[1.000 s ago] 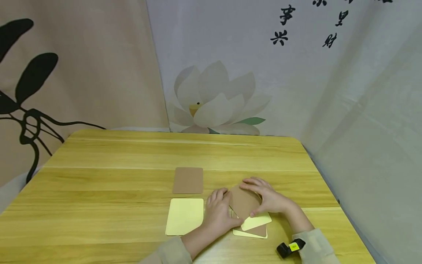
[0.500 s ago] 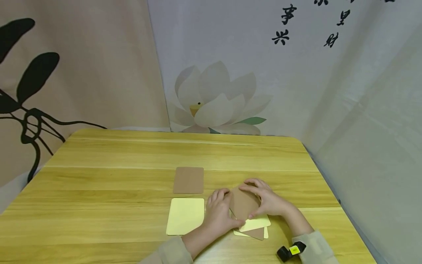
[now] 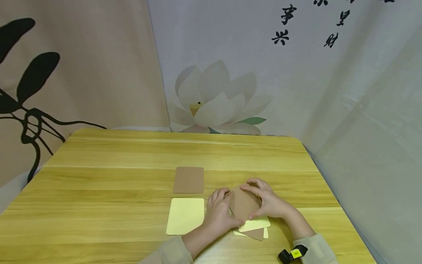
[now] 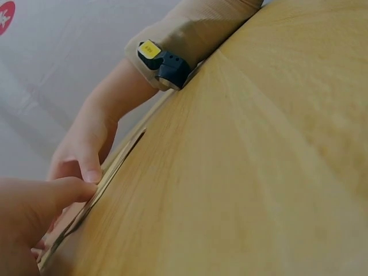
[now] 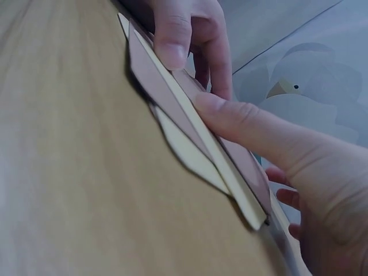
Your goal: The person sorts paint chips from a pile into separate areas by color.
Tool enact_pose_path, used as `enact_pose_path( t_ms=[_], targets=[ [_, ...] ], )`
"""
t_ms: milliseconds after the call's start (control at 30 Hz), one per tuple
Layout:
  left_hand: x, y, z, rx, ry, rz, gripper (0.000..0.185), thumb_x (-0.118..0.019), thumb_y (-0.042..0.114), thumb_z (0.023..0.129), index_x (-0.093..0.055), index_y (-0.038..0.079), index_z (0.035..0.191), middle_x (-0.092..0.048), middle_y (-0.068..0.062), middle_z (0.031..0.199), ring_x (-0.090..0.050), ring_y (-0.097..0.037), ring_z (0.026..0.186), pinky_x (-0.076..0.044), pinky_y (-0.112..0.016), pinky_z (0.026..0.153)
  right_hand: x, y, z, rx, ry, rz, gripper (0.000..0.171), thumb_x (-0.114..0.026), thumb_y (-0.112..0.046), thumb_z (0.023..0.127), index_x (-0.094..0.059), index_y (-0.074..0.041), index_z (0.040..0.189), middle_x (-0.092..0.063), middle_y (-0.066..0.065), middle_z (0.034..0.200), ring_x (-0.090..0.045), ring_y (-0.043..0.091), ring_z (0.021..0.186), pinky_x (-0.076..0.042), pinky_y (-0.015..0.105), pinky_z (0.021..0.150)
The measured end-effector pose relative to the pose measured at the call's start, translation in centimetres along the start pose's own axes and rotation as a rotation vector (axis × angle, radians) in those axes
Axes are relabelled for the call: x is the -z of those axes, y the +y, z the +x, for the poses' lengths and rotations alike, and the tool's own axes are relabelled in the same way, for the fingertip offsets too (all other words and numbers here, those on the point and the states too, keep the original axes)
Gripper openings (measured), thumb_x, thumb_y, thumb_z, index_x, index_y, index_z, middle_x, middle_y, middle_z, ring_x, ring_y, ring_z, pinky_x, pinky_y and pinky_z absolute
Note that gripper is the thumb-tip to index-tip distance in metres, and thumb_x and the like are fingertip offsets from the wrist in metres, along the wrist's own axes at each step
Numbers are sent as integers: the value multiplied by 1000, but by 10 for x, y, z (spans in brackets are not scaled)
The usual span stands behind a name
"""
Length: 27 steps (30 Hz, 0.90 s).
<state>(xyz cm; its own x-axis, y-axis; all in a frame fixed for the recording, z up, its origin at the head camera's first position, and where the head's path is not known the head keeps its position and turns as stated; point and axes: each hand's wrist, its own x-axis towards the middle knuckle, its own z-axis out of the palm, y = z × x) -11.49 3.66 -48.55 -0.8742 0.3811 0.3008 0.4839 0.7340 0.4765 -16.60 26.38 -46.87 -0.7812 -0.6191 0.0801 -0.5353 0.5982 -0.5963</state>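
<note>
Top brown card (image 3: 244, 206) of a skewed brown-and-yellow card pile (image 3: 254, 227) — near the wooden table (image 3: 132, 154)'s front right — pinched at opposite edges, likely to square it. Plain kraft brown, matte, rounded corners. Left hand (image 3: 219, 216) fingers curled on its left edge; right hand (image 3: 268, 201) fingers arched over its far corner, thumb at the near edge. Beside them, flat and apart — single yellow card (image 3: 185, 215), single brown card (image 3: 188, 179).

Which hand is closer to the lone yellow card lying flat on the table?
Left. The left hand sits just right of the yellow card, barely apart; the right hand lies farther right, across the card stack.
</note>
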Motion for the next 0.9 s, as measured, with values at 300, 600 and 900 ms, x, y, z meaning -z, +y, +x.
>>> enact_pose_path(
  t_ms=[300, 600, 900],
  targets=[
    [-1, 0, 1, 9, -1, -19, 92, -87, 47, 59, -55, -4, 129, -47, -12, 133, -40, -31, 123, -33, -55, 101, -1, 1, -1, -20, -27, 1, 98, -81, -59, 61, -45, -22, 144, -28, 11, 148, -22, 35, 134, -27, 66, 97],
    [1, 1, 2, 11, -9, -52, 91, -87, 45, 60, -55, -5, 129, -48, -13, 132, -40, -31, 123, -31, -56, 101, 2, -1, -3, -4, -49, -6, 102, -83, -57, 60, -42, -20, 146, -29, 9, 145, -24, 33, 131, -29, 63, 97],
    [3, 0, 1, -33, -33, -26, 98, -85, 51, 56, -54, -6, 129, -47, -16, 133, -39, -32, 123, -31, -55, 101, 0, -4, -4, -19, -41, -49, 102, -85, -53, 60, -41, -20, 146, -28, 8, 144, -25, 31, 130, -30, 62, 96]
  ],
)
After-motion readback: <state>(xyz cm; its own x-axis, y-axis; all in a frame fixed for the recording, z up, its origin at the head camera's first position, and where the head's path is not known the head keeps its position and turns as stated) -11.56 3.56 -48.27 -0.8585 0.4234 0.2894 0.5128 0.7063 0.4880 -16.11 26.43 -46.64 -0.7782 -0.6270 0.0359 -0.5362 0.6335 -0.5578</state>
